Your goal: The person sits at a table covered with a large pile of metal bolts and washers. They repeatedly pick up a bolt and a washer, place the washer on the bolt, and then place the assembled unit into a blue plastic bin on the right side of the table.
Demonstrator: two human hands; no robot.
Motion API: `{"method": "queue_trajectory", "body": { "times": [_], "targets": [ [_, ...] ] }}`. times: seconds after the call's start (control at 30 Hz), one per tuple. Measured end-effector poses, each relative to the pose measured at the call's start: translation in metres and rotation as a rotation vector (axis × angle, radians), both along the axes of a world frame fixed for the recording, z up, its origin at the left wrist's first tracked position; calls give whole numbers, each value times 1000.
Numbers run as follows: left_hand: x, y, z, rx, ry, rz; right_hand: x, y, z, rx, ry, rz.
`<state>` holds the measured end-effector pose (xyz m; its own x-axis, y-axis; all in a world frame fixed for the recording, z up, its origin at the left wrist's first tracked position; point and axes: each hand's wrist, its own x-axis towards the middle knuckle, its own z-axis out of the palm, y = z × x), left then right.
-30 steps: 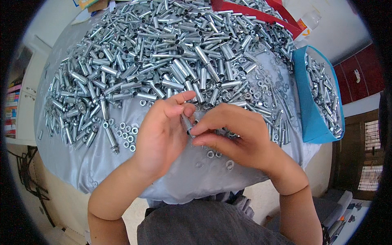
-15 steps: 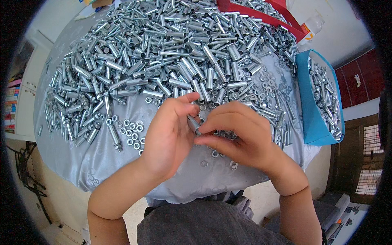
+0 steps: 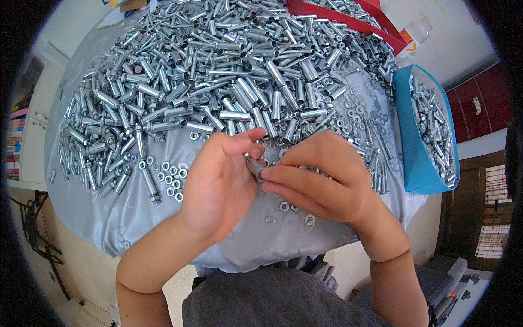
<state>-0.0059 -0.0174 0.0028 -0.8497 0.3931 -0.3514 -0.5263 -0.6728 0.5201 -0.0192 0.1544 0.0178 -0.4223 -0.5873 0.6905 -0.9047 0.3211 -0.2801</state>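
Near the front of the table, my left hand curls its fingers around a metal sleeve, a short silvery tube, with its palm facing right. The thumb and fingertips of my right hand pinch the tube's lower right end. My fingers hide part of the sleeve, and I cannot see whether a bolt is inside it. Left of my left hand lie several hex nuts and an expansion bolt with a nut on it. Flat washers and more nuts lie beneath my right hand.
A big heap of metal sleeves and bolts covers the table with its grey cloth. At right stands a blue fabric bin full of bolts. A red box and clear bottle are at the far right.
My right fingers have shifted slightly on the tube's end, and the sleeve is tilted a little more. Both hands stay together in the same place.
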Motion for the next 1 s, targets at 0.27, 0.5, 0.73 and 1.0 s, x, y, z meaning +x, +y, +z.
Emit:
{"method": "queue_trajectory", "body": {
  "times": [0.27, 0.5, 0.73, 1.0],
  "targets": [
    [2, 5, 3, 107, 31, -122, 0, 2, 5, -30, -45, -162],
    [0, 3, 3, 74, 92, -270, -4, 9, 9, -163, -382, -168],
    [1, 13, 12, -120, 93, -225, -1, 11, 14, -243, -505, -111],
    [0, 11, 9, -18, -3, -364, -3, 11, 11, -222, -433, -105]
  ]
}}
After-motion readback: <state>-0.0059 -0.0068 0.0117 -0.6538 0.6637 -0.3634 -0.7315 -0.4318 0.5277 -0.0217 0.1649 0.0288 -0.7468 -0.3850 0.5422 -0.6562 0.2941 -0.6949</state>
